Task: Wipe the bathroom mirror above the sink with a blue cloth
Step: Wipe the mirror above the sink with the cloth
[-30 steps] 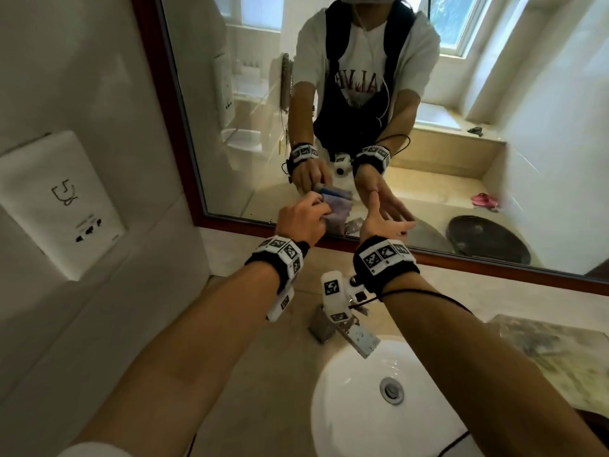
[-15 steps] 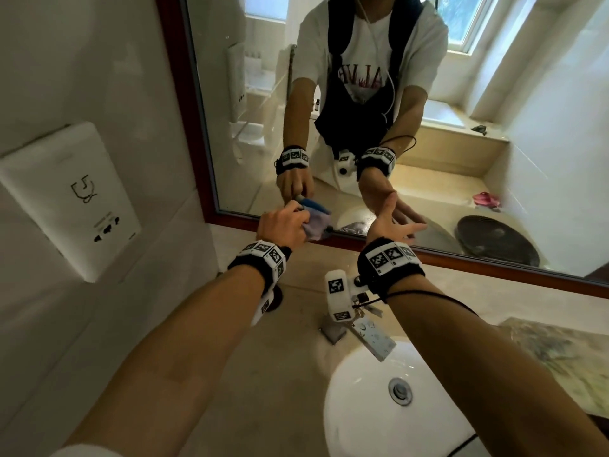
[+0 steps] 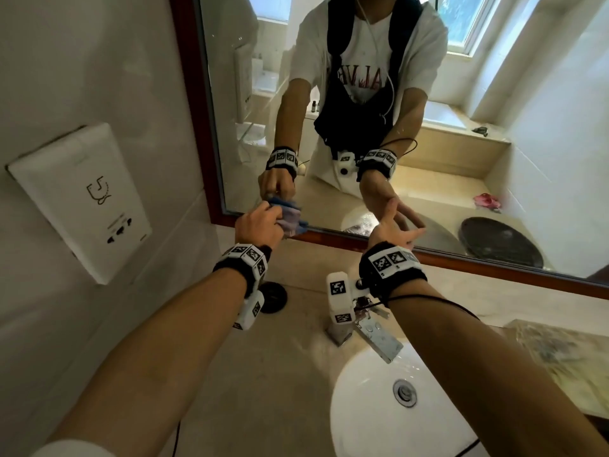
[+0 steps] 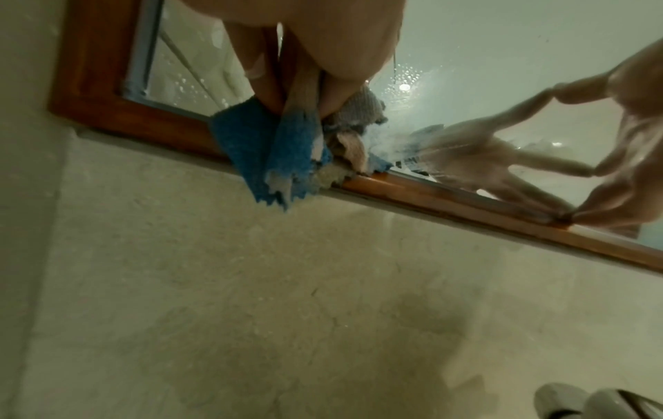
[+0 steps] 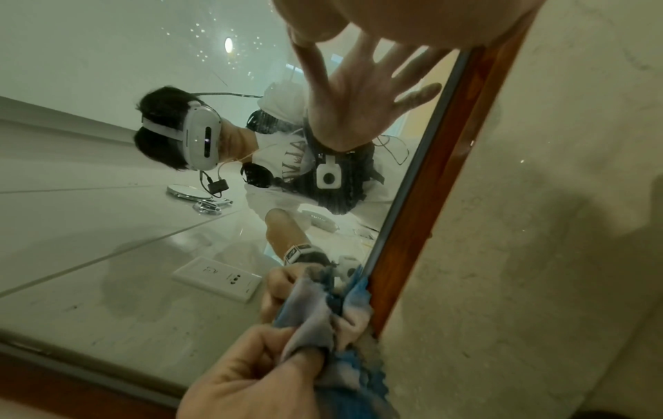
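- Head view: both arms reach out over the sink toward the mirror. The left hand is a fist bunching the cloth against the glass at the mirror's lower left corner. The right hand is spread, fingers straight, at the bottom edge of the glass, holding nothing.
- Left wrist view: shows what the head view doesn't, the cloth pinched between curled fingers, its blue ragged edge hanging over the wooden frame. There's a wet smear and droplets on the glass beside it, and the right hand touches the frame with its fingertips.
- Right wrist view: only here the fist shows from the side, the left hand with thumb and fingers wrapped round the cloth, which is pressed into the frame corner. The right hand sits at the top, its open palm mirrored in the glass.
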Demonstrator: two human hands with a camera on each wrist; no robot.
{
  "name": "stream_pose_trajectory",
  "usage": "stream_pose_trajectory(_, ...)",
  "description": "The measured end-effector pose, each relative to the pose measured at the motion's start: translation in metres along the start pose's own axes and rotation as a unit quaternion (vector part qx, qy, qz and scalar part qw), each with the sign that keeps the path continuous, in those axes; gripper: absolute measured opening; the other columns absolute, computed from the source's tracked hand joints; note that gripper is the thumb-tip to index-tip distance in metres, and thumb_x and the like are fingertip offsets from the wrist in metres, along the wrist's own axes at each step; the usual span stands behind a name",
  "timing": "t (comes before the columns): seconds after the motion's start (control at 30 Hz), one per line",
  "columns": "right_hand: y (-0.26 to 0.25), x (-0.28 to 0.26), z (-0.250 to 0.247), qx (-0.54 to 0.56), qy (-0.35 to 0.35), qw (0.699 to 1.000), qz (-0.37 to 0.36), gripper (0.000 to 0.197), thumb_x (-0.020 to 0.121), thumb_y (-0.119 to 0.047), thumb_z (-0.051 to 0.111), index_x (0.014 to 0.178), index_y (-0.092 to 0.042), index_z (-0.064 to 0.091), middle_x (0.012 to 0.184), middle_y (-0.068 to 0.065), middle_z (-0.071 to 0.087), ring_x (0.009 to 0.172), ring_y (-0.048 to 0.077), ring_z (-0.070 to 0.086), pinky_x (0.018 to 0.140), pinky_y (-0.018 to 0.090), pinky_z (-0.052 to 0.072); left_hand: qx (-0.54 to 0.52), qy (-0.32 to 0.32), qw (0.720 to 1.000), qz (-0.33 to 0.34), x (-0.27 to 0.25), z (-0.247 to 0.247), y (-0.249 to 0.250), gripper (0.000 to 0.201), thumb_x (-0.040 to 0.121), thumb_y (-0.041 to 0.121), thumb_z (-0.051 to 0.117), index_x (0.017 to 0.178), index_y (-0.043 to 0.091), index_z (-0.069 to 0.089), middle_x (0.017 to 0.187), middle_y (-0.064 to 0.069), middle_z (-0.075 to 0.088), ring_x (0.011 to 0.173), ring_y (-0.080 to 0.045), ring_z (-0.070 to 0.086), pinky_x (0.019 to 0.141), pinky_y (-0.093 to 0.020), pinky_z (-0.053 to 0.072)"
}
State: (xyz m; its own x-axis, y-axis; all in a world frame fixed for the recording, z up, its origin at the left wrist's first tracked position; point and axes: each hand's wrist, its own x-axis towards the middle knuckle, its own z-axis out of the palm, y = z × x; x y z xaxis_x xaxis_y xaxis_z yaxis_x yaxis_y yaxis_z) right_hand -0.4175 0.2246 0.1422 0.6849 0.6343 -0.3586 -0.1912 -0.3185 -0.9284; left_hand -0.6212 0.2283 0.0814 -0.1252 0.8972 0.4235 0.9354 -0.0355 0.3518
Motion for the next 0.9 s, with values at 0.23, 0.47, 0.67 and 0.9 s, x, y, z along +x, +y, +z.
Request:
stream_pose_trajectory(0.23, 0.006, 0.021, -0.029, 0.030, -0.006, 1.000, -0.008, 0.078, 0.080, -0.058, 0.066, 0.143, -0.025, 0.033, 0.141, 0.010, 0.049, 0.123, 0.031, 0.053, 0.093, 0.036, 0.042, -0.075, 0.028, 0.995, 0.063, -0.009, 0.034, 0.058, 0.014, 0.069, 0.014, 0.053, 0.073, 0.006, 0.064, 0.078, -0.016, 0.059, 0.056, -0.035, 0.055, 0.049, -0.030, 0.031)
stream_pose_trajectory(0.47, 0.000, 0.059, -0.062, 0.070, 0.015, 0.997, 0.000, 0.066, 0.081, -0.049, 0.070, 0.135, -0.021, 0.043, 0.137, 0.013, 0.051, 0.119, 0.030, 0.054, 0.088, 0.036, 0.044, -0.097, 0.038, 0.987, 0.125, -0.017, 0.058, 0.117, 0.011, 0.064, 0.017, 0.055, 0.063, 0.010, 0.063, 0.067, -0.010, 0.057, 0.045, -0.030, 0.052, 0.043, -0.023, 0.031)
stream_pose_trajectory(0.67, -0.009, 0.076, -0.087, 0.028, 0.033, 0.999, 0.015, 0.094, 0.075, -0.056, 0.071, 0.150, -0.029, 0.021, 0.147, 0.013, 0.041, 0.128, 0.036, 0.048, 0.099, 0.045, 0.043, -0.099, 0.018, 0.983, 0.157, -0.021, 0.073, 0.163, 0.008, 0.066, 0.017, 0.059, 0.064, 0.012, 0.065, 0.067, -0.009, 0.058, 0.044, -0.028, 0.053, 0.042, -0.023, 0.030)
stream_pose_trajectory(0.9, -0.012, 0.070, -0.081, 0.005, 0.011, 1.000, 0.027, 0.097, 0.077, -0.055, 0.070, 0.152, -0.025, 0.015, 0.150, 0.013, 0.036, 0.132, 0.037, 0.043, 0.102, 0.047, 0.040, -0.068, 0.003, 0.981, 0.179, -0.020, 0.065, 0.168, 0.013, 0.061, 0.009, 0.081, 0.070, 0.012, 0.072, 0.080, -0.010, 0.067, 0.049, -0.030, 0.059, 0.043, -0.027, 0.043)
